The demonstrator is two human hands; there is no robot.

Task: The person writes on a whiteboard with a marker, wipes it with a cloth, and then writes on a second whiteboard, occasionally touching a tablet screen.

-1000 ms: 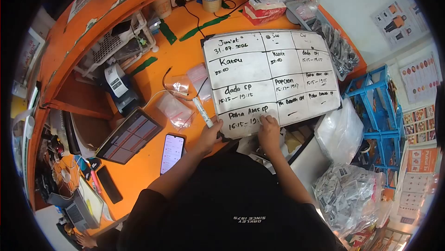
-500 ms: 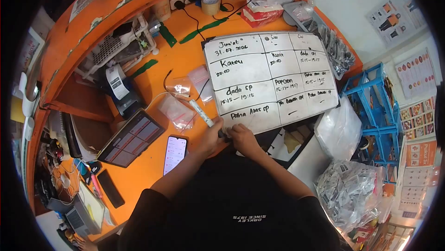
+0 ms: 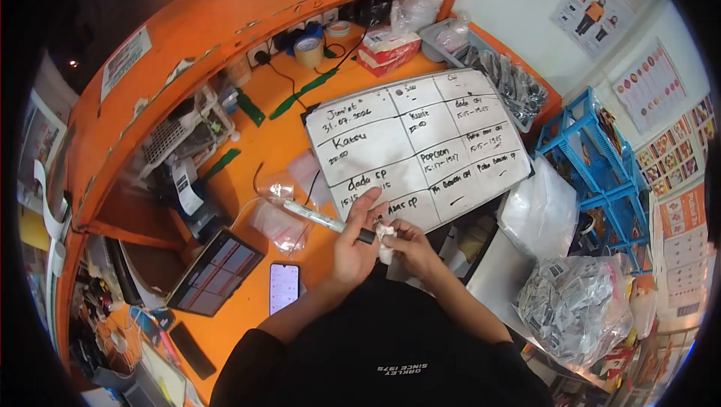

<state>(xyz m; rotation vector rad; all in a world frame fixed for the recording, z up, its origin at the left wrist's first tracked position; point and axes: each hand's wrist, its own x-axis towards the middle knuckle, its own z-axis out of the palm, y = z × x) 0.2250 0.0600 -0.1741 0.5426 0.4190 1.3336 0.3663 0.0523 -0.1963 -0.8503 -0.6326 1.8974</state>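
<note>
My left hand holds a white marker with a black end, lifted just above the near edge of the whiteboard. My right hand sits right beside it, fingers closed on a small white wad that touches the marker's black end. The whiteboard lies flat on the orange counter and carries a handwritten grid of names and times. Its near left cell is partly hidden behind my hands.
Small clear plastic bags lie left of the board. A tablet and a phone sit near the counter's front. Tape roll, tissue box, receipt printer stand further back. Blue crates and bagged goods fill the right.
My right hand left the board's bottom row, where the time text is now gone, and came to the marker's end. Both hands rose off the board; the view tilted.
</note>
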